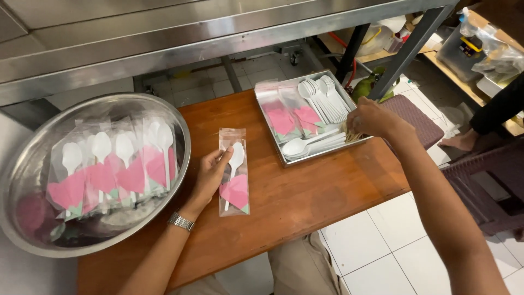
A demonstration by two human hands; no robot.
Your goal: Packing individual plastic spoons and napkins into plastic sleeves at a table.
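My left hand (210, 173) holds a clear plastic packet (234, 176) flat on the wooden table (305, 199); inside it are a white plastic spoon and a folded pink napkin. My right hand (371, 117) reaches into a rectangular steel tray (278, 143) and pinches thin pale sticks at its right side. The tray holds loose white spoons (325, 99) and clear bags with pink napkins (289, 117). A watch sits on my left wrist.
A large round steel bowl (33, 164) at the left holds several finished spoon-and-napkin packets (117, 164). A steel shelf (164, 33) runs across the back. At the right are dark stools (420, 117) and another person's bare foot (461, 142) on white floor tiles.
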